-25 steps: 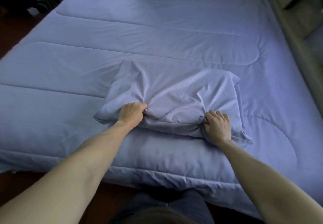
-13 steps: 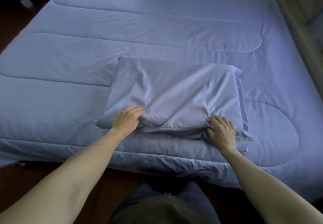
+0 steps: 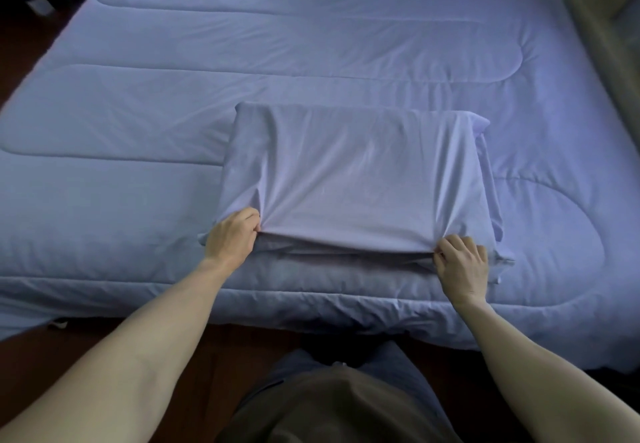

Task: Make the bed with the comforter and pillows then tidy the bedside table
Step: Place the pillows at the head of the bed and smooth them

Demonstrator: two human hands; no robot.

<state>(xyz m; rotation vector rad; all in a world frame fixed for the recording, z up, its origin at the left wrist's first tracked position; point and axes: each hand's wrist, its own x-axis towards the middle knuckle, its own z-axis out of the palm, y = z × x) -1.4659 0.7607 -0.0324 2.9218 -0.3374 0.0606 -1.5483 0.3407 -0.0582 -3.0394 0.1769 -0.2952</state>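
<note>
Left hand: fingers are curled and the pillowcase fabric is pinched at the near left corner of the pillow.
Pillow position: it is laid flat on the comforter, close to the near edge of the bed, with the case drawn taut between the two grips.
Right hand: fingers are curled and the case's near edge is pinched at the right corner.
Step, as judged: the case is being pulled smooth; an even pull from both corners toward the body is advised, so that creases are drawn out without the pillow being dragged off the edge.
Count: one pillow, one comforter, two hands; no bedside table is seen.
</note>
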